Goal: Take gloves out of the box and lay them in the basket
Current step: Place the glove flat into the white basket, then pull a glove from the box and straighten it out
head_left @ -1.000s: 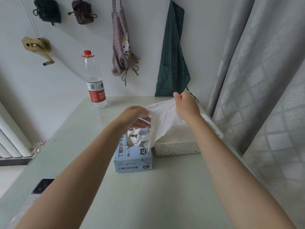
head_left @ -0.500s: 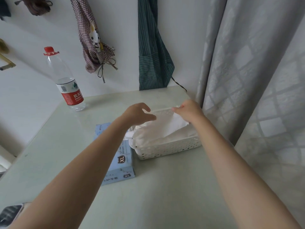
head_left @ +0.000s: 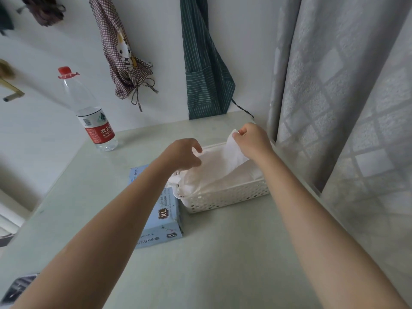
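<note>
A white perforated basket [head_left: 225, 197] stands on the table with white gloves piled in it. My right hand [head_left: 252, 139] pinches the cuff of a white glove [head_left: 229, 157] above the basket's far right side; the glove hangs down into the pile. My left hand [head_left: 181, 155] hovers over the basket's left end, fingers loosely curled, touching the glove's other end or just above it. The blue glove box [head_left: 160, 215] marked XL lies left of the basket, partly hidden under my left forearm, with a white glove poking out of its opening [head_left: 172, 180].
A plastic water bottle [head_left: 93, 121] with a red cap stands at the table's far left. A grey curtain [head_left: 345, 97] hangs close on the right. Aprons hang on the wall behind. A dark phone [head_left: 17, 288] lies at the near left corner.
Both hands carried the glove from above the box over to the basket and lowered it in. The left hand let go of its end; the right hand still pinches the cuff.
</note>
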Demonstrator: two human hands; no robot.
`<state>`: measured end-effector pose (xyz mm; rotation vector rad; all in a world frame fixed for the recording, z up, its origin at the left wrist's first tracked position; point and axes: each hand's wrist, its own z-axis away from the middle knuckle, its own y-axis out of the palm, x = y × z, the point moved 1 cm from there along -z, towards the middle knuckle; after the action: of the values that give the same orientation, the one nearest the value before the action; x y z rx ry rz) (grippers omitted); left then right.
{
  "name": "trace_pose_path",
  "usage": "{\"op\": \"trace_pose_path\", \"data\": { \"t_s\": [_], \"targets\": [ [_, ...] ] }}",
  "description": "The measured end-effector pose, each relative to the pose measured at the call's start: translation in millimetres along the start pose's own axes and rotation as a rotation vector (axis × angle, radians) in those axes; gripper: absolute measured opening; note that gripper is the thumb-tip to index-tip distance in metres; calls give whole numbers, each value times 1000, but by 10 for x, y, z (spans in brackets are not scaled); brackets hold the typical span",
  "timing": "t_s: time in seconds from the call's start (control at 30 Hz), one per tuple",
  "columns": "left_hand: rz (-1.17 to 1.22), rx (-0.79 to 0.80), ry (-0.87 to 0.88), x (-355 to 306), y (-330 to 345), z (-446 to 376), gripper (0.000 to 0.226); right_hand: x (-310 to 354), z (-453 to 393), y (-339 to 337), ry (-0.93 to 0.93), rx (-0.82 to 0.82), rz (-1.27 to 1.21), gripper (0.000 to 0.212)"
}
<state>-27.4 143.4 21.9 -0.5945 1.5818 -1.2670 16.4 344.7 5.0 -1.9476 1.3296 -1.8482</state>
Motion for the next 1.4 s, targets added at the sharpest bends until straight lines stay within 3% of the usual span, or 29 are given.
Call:
{"op": "trace_pose_path", "data": {
  "t_s": [0.13,0.2,0.27,0.37,0.5,0.57,0.63,0.73,0.77,0.87,0.97,1.07,1.17,1.23,1.4],
  "targets": [
    [-198,-257,-73,-31,-103,-40,47,-112,-28,-59,52,-41,88,23],
    [-255,-320,-10,-81,-27,-24,47,-190,-23,-37,68,0,150,24],
    [-229,-319,109,-127,91,-8,32,-259,-7,-6,64,27,209,25],
    [-148,-152,245,-159,274,1,26,-315,26,-32,59,25,268,19],
    [-192,170,147,-149,368,24,61,-350,35,-144,19,-46,457,21],
    [-207,301,99,-143,298,27,66,-374,43,-155,10,-52,565,16],
    [-172,264,111,-166,178,17,57,-369,86,-134,-1,-73,641,16],
    [-139,-37,152,-244,45,1,29,-283,157,-103,-69,-159,688,25],
    [-122,-67,147,-287,38,0,25,-235,171,-90,-105,-174,672,26],
    [-110,112,108,-385,143,14,50,-118,205,-4,-191,-54,554,22],
    [-162,315,18,-337,313,13,81,-135,261,97,-105,181,520,42],
    [-134,410,-37,-237,448,3,91,-214,305,123,9,286,592,59],
    [-22,429,-13,-191,403,27,93,-206,325,134,15,300,608,57],
    [17,358,26,-159,263,33,82,-133,325,108,-18,241,612,50],
    [286,-162,-38,216,-103,292,14,366,465,242,-211,75,433,23]
  ]
}}
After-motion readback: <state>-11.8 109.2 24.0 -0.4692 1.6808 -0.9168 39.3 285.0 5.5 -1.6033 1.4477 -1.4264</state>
